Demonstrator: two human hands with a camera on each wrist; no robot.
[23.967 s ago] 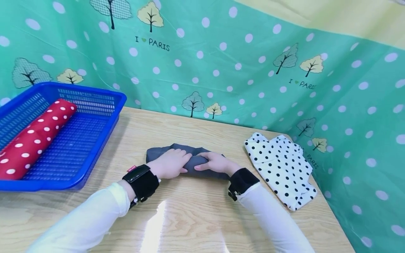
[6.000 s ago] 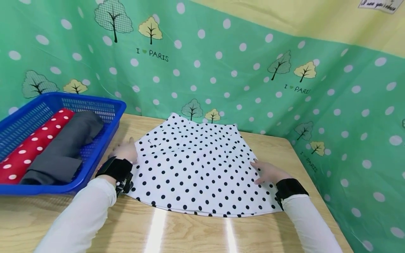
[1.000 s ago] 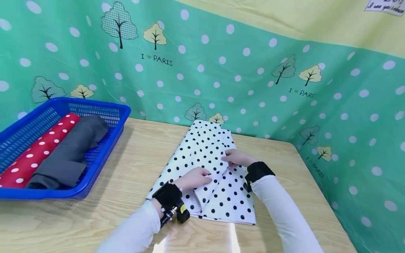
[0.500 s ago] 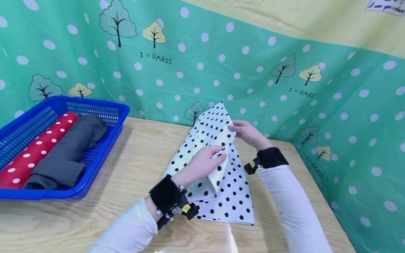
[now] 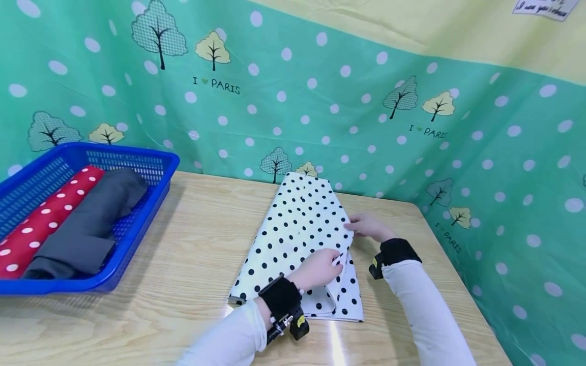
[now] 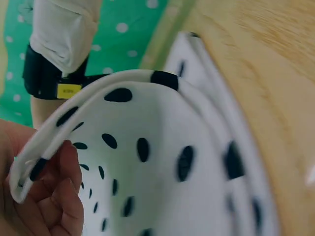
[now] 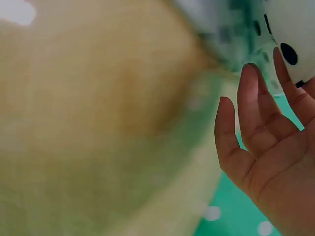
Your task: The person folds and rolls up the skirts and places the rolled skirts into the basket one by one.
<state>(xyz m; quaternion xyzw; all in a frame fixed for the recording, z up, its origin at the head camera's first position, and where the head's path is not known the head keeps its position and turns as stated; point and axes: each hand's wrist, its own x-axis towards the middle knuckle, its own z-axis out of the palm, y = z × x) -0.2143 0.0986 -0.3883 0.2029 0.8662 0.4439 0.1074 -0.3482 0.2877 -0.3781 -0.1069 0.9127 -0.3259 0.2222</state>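
A white cloth with black polka dots (image 5: pixel 293 223), narrow at the far end and flared like a skirt toward me, lies folded lengthwise on the table. My left hand (image 5: pixel 318 268) pinches the near part of the upper layer's right edge; the left wrist view shows the doubled edge (image 6: pixel 165 78) curving up from the thumb and fingers. Farther along that edge, my right hand (image 5: pixel 368 226) holds the cloth between thumb and index finger, its other fingers (image 7: pixel 248 105) loosely bent. A strip of the lower layer (image 5: pixel 352 305) shows beyond the fold at the right.
A blue plastic basket (image 5: pixel 137 244) stands at the left, holding a rolled red cloth with white dots (image 5: pixel 46 218) and a rolled dark grey cloth (image 5: pixel 89 223). A green dotted curtain (image 5: pixel 293 117) hangs behind and right of the wooden table (image 5: pixel 197 234).
The grey cloth, formerly under both hands, is in the basket. The white cloth, earlier spread wide, is folded narrower; its lifted upper layer has come down toward the right with both hands.
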